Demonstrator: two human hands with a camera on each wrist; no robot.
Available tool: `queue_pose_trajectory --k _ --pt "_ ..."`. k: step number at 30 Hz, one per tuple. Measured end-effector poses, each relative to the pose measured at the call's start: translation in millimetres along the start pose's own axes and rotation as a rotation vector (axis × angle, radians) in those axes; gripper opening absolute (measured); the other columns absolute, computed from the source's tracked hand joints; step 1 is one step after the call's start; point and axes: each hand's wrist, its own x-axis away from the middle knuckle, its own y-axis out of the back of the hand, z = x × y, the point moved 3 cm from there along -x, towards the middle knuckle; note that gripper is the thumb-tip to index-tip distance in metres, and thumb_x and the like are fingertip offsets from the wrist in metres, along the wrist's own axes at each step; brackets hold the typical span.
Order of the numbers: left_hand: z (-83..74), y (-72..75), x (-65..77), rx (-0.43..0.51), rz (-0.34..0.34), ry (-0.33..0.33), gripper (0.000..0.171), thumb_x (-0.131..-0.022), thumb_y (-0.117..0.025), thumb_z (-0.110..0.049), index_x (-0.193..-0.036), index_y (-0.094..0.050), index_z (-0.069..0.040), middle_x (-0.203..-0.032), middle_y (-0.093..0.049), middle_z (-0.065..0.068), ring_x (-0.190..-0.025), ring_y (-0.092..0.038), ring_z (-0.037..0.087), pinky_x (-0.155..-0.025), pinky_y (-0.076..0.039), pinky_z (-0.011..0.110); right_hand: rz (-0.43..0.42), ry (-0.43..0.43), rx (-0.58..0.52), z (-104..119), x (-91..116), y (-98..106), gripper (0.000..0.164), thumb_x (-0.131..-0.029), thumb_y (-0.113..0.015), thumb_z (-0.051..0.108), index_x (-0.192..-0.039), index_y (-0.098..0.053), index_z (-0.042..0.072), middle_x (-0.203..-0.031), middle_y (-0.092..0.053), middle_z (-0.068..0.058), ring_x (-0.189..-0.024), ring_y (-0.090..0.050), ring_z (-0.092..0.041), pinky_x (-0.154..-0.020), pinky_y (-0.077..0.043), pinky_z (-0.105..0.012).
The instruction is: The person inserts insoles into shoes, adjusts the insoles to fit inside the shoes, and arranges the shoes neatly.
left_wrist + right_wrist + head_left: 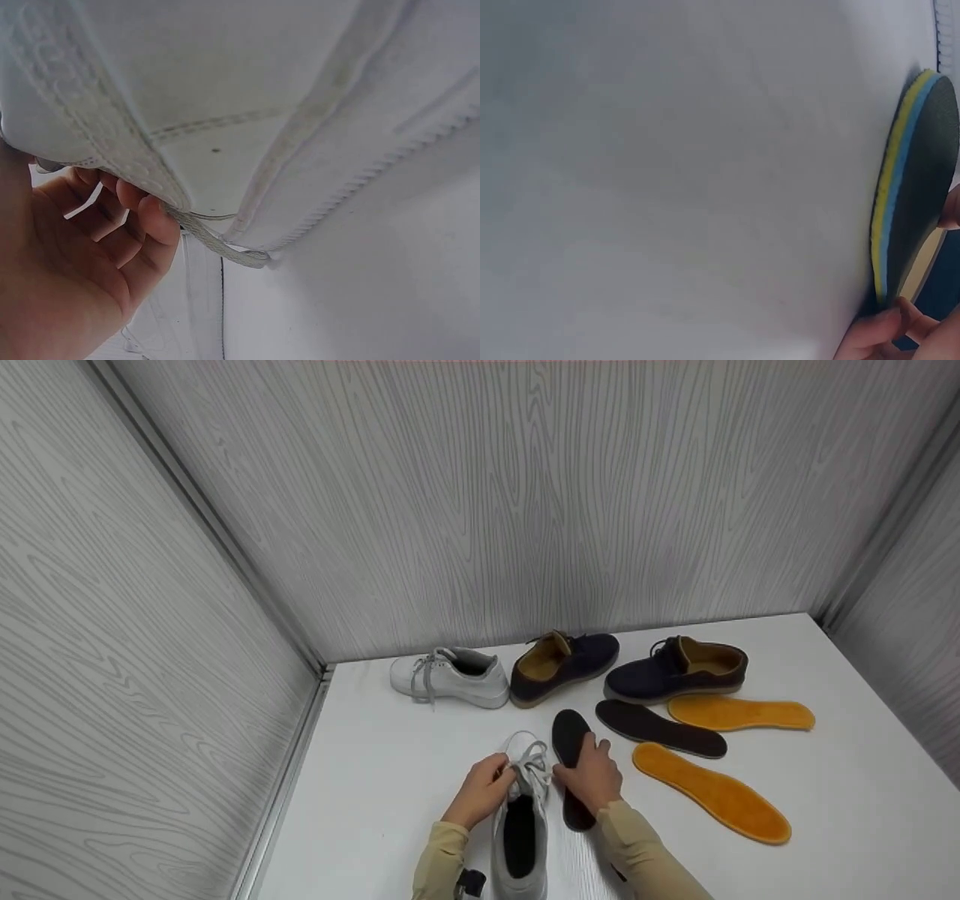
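A white lace-up sneaker lies with its toe pointing away from me and its dark inside showing. My left hand holds its upper on the left, beside the grey shoelace. In the left wrist view the curled fingers meet the sneaker's edge, right by a strand of lace. To the right of the sneaker is a black insole, which my right hand grips across its middle. The right wrist view shows yellow and blue layers along the insole's edge, with fingertips on both sides.
Another white sneaker stands at the back, next to two navy shoes with tan linings. A second black insole and two orange insoles lie on the right. Panels wall in the white table.
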Motion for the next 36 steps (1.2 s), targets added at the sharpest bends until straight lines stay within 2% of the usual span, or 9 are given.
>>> queue_pose_trajectory --k 8,19,26,36 --pt "0.4 -0.5 0.8 -0.011 -0.039 -0.038 0.025 -0.089 -0.051 -0.012 -0.068 -0.037 -0.012 -0.064 -0.034 -0.006 -0.056 -0.035 0.007 -0.055 -0.031 0.022 -0.004 0.002 0.001 -1 1 1 0.079 -0.07 -0.073 0.046 -0.126 -0.042 0.001 -0.108 -0.047 -0.023 -0.069 -0.056 -0.038 -0.056 -0.045 -0.049" --pt "2.1 -1.4 1.2 -0.003 -0.047 -0.054 0.025 -0.091 -0.051 -0.013 -0.069 -0.038 -0.012 -0.064 -0.035 -0.005 -0.057 -0.035 0.007 -0.055 -0.031 0.023 -0.003 0.005 0.016 3 1 4 0.078 -0.067 -0.073 0.049 -0.122 -0.044 0.001 -0.108 -0.047 -0.021 -0.072 -0.057 -0.037 -0.058 -0.046 -0.049" --pt "2.2 -1.0 0.4 -0.006 -0.048 -0.047 0.026 -0.09 -0.052 -0.014 -0.068 -0.038 -0.013 -0.063 -0.034 -0.007 -0.055 -0.034 0.007 -0.054 -0.031 0.022 0.01 -0.006 0.015 4 3 8 0.077 -0.069 -0.073 0.049 -0.121 -0.044 0.0 -0.108 -0.046 -0.021 -0.066 -0.056 -0.034 -0.056 -0.045 -0.048" --pt "1.8 -1.9 0.7 -0.008 -0.047 -0.031 0.024 -0.089 -0.05 -0.013 -0.068 -0.038 -0.012 -0.062 -0.035 -0.006 -0.055 -0.034 0.007 -0.054 -0.03 0.022 0.008 0.005 0.008 13 6 17 0.073 -0.073 -0.071 0.048 -0.12 -0.043 0.0 -0.106 -0.047 -0.021 -0.068 -0.056 -0.036 -0.056 -0.045 -0.049"
